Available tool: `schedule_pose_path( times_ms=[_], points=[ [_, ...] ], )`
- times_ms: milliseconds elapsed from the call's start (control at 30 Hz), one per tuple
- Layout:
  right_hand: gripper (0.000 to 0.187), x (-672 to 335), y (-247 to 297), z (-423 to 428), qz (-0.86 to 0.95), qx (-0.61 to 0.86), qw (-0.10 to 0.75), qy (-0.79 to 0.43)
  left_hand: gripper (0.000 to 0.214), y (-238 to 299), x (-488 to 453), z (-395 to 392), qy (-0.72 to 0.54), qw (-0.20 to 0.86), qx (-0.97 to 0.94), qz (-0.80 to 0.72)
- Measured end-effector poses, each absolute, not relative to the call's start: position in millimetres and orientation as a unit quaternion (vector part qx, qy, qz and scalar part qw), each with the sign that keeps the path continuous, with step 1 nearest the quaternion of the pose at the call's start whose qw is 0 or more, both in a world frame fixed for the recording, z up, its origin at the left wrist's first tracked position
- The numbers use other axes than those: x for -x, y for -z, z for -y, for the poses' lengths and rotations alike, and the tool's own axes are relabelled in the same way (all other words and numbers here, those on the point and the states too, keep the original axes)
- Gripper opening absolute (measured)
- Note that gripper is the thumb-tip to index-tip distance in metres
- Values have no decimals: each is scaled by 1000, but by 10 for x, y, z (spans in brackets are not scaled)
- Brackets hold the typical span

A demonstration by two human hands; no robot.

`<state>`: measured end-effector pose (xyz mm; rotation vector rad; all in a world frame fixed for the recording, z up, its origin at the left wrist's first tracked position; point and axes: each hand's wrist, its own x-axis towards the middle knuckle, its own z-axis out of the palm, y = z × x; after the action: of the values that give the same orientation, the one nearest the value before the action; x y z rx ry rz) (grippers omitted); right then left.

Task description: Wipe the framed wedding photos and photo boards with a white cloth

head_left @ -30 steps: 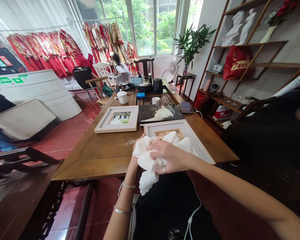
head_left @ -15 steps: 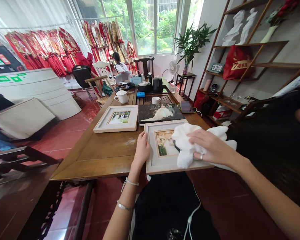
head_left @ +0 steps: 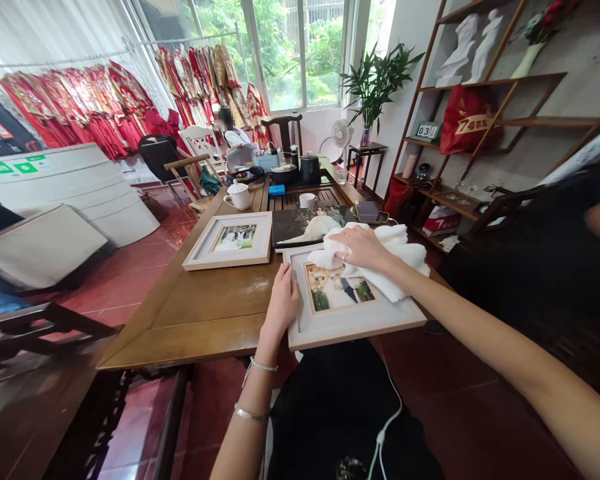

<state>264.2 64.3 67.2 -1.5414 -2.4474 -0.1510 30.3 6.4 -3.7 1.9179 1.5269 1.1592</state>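
Observation:
A pale wooden picture frame point(head_left: 340, 320) with a wide white mat and a wedding photo lies at the near edge of the table, partly over the edge. My left hand point(head_left: 283, 299) is closed on its left side. My right hand point(head_left: 361, 245) presses a bunched white cloth point(head_left: 400, 267) onto the upper part of the frame and hides the photo's top edge. Just behind lies a dark photo panel point(head_left: 303, 229) showing a white gown. A second picture frame point(head_left: 230, 241) rests on the table to the left.
On the wooden table point(head_left: 205, 320) stand a lidded white teapot point(head_left: 239, 195), a white cup point(head_left: 307, 201), a blue box point(head_left: 277, 191), a black kettle point(head_left: 310, 169) and a phone point(head_left: 373, 213). A person point(head_left: 235, 137) sits at the far end. Shelves point(head_left: 530, 120) line the right wall.
My right hand has slid the cloth up and left, from the photo's right part to the frame's top, uncovering more of the photo. My left hand keeps its hold.

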Motion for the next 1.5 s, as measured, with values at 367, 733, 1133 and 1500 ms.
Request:
schedule_pose_path(
  times_ms=[367,733,1133,1500],
  points=[
    [35,-2550,-724,257,957,245,131,-81,42,49,-310,-72,-446,215,-665,-559],
    [32,-3233,-596,-13,881,432,189,34,43,51,-254,-64,-449,223,-675,-541],
    [33,-2963,-533,-710,833,516,196,47,47,-41,-218,-165,-449,225,-690,-522],
    [35,-2788,-662,165,947,276,160,-33,46,-93,-243,-106,-427,186,-697,-545]
  ],
)
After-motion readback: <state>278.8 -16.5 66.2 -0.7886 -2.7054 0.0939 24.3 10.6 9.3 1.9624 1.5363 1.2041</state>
